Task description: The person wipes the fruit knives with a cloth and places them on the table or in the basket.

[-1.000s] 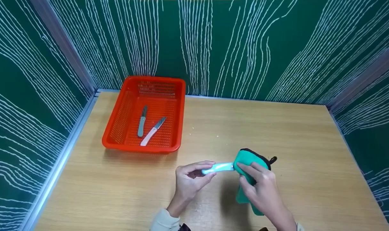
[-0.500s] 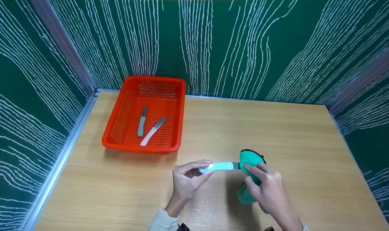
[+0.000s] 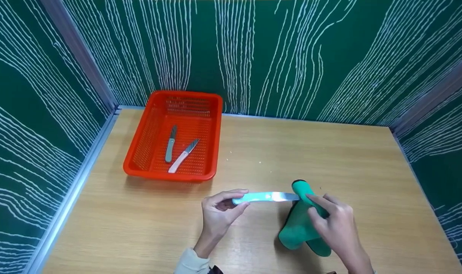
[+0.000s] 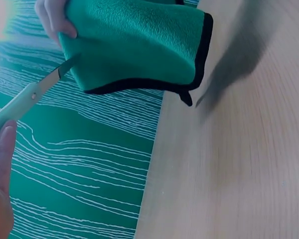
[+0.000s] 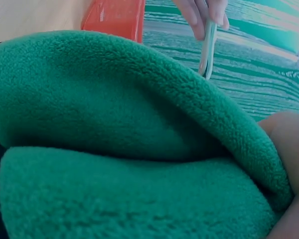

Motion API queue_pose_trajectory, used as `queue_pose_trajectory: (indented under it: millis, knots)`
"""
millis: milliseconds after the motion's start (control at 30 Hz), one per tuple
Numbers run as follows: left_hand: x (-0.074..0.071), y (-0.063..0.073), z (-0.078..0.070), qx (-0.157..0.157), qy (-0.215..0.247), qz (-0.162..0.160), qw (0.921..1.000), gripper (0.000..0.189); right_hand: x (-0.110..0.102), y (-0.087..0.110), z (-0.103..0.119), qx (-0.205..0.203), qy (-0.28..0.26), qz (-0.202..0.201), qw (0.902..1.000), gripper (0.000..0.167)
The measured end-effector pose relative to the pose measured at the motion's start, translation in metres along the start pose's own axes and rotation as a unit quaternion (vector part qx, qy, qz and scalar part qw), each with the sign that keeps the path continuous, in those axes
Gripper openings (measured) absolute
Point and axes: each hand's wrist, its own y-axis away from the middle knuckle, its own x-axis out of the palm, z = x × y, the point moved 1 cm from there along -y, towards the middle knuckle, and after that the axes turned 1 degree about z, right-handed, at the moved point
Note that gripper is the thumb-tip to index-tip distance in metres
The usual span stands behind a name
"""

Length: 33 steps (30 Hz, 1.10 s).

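Observation:
In the head view my left hand (image 3: 220, 213) pinches the pale green handle of a small paring knife (image 3: 261, 196), its blade pointing right. My right hand (image 3: 335, 219) grips a green cloth (image 3: 301, 224) with dark edging, folded at the blade's tip. The left wrist view shows the blade tip overlapping the cloth (image 4: 134, 45), with right-hand fingers (image 4: 55, 20) at its upper corner. Much of the right wrist view is filled by the fluffy cloth (image 5: 104, 99), and the knife (image 5: 207, 52) hangs beyond its fold.
A red plastic basket (image 3: 212, 177) stands at the back left of the wooden table (image 3: 349, 160). Inside lie a grey-green-handled knife (image 3: 169, 150) and a pink-handled knife (image 3: 179, 161). Green walls (image 3: 200, 45) with white wavy lines enclose the table's back and sides.
My right hand and the cloth have slid right along the blade, uncovering most of it. My left hand has shifted slightly left with the knife. The cloth's lower part now hangs spread differently.

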Motion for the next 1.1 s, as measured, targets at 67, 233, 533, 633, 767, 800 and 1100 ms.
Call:
queue_pose_trajectory:
  millis: [67, 233, 533, 633, 767, 800, 1100]
  knots:
    - [-0.001, 0.0, 0.0, -0.004, -0.003, -0.004, 1.0, 0.022, -0.004, 0.001, -0.002, 0.021, 0.005, 0.002, 0.9998, 0.023]
    - [-0.002, 0.002, 0.002, -0.028, -0.006, -0.019, 0.9994, 0.022, -0.013, 0.0, -0.004, 0.036, -0.001, -0.017, 0.9992, 0.022]
    - [-0.001, 0.005, 0.005, -0.029, -0.026, -0.01, 0.9992, 0.02, -0.022, -0.002, 0.001, 0.02, -0.025, -0.056, 0.9979, 0.026]
    - [0.0, 0.005, 0.005, -0.036, -0.028, -0.011, 0.9989, 0.02, -0.023, -0.002, 0.003, 0.025, -0.029, -0.056, 0.9977, 0.027]
    - [0.001, 0.006, 0.006, -0.036, -0.022, -0.012, 0.999, 0.02, -0.024, -0.002, 0.007, 0.021, -0.032, -0.057, 0.9977, 0.027]
    - [0.001, 0.006, 0.006, -0.039, -0.02, -0.012, 0.999, 0.02, -0.024, -0.002, 0.008, 0.017, -0.033, -0.057, 0.9976, 0.027]
    - [0.004, 0.007, 0.007, -0.051, -0.026, -0.01, 0.9983, 0.02, -0.015, -0.004, 0.022, -0.042, -0.064, -0.066, 0.9949, 0.031]
